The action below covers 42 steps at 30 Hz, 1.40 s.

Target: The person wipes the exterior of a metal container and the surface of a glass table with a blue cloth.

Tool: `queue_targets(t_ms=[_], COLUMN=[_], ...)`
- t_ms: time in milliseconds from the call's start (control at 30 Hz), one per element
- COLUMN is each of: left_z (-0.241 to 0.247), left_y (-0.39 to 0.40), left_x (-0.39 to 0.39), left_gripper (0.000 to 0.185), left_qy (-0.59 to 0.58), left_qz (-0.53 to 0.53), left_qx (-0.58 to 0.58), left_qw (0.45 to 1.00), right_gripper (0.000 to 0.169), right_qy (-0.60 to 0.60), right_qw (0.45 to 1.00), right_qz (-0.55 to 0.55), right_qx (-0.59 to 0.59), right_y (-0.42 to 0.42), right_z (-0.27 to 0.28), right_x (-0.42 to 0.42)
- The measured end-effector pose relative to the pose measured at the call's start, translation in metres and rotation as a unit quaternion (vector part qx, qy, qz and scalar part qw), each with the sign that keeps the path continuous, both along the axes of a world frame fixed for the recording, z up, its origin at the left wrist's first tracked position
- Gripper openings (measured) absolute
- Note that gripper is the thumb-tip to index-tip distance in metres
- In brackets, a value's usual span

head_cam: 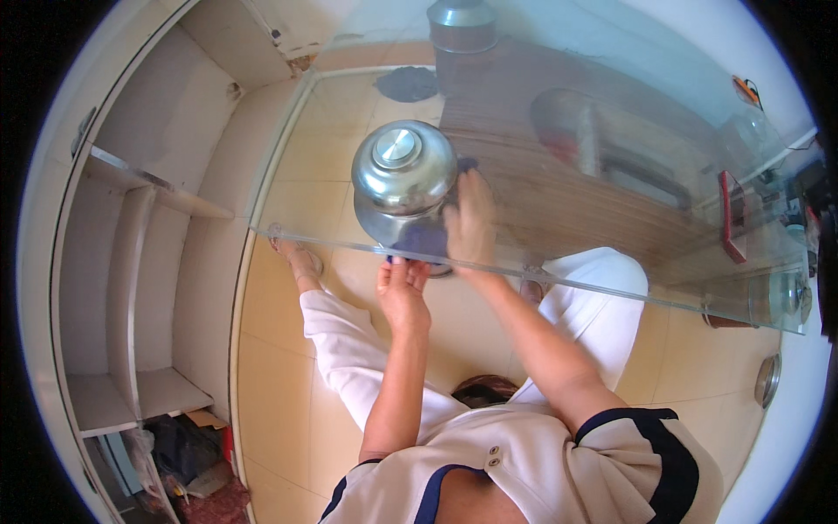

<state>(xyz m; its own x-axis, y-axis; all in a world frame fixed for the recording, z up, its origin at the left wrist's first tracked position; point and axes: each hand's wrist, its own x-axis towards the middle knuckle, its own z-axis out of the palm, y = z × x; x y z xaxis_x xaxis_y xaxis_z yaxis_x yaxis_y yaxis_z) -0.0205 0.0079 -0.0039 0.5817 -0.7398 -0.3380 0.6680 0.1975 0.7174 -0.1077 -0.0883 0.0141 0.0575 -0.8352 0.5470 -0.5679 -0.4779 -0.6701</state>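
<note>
A shiny round metal pot point(402, 187) with a lid and a flat disc knob point(397, 145) stands on the glass tabletop point(308, 216). Its mirror image shows in the glass. At the near glass edge, my left hand point(404, 288) pinches a dark blue cloth point(419, 241) between thumb and fingers. My right hand point(473, 219), blurred, reaches over the edge along the pot's right side, fingers pointing away from me. A bit of dark blue cloth shows beyond its fingertips. Whether that hand grips the cloth, or touches the pot, cannot be made out.
A metal canister point(462, 26) stands at the table's far side. A red-edged object point(732, 217) and a glass jar point(785, 295) are on the right. Open shelving point(122, 281) lines the left wall. Below the glass lies a tiled floor point(275, 386). A metal bowl point(767, 380) is at far right.
</note>
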Motion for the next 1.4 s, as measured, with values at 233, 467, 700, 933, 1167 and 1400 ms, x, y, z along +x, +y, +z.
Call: queue_targets(t_ms=[233, 467, 700, 933, 1167, 1400], left_z=[-0.001, -0.017, 0.012, 0.009, 0.055, 0.032], left_y=[0.026, 0.061, -0.03, -0.109, -0.238, -0.18], left_x=[0.019, 0.046, 0.06, 0.161, 0.17, 0.174], left_gripper=[0.041, 0.033, 0.049, 0.039, 0.032, 0.029], left_qy=[0.072, 0.14, -0.71, -0.525, -0.635, -0.562], left_qz=[-0.048, -0.065, 0.056, -0.217, -0.476, -0.356], left_qx=[-0.048, -0.048, 0.052, 0.037, -0.024, -0.081], left_qw=[0.995, 0.987, 0.7, 0.823, 0.608, 0.742], right_gripper=[0.035, 0.042, 0.02, 0.014, 0.01, 0.011], right_qy=[-0.043, 0.046, 0.294, 0.411, 0.423, 0.45], right_qw=[0.98, 0.897, 0.822, 0.825, 0.832, 0.824], right_qz=[0.185, 0.437, 0.451, 0.375, 0.355, 0.337], right_qx=[0.059, 0.049, 0.184, 0.101, 0.055, 0.07], right_y=[0.088, 0.081, 0.033, 0.003, 0.0, -0.002], right_z=[0.003, 0.043, 0.048, 0.067, 0.066, 0.066], right_x=[0.017, 0.005, -0.039, -0.021, -0.007, -0.01])
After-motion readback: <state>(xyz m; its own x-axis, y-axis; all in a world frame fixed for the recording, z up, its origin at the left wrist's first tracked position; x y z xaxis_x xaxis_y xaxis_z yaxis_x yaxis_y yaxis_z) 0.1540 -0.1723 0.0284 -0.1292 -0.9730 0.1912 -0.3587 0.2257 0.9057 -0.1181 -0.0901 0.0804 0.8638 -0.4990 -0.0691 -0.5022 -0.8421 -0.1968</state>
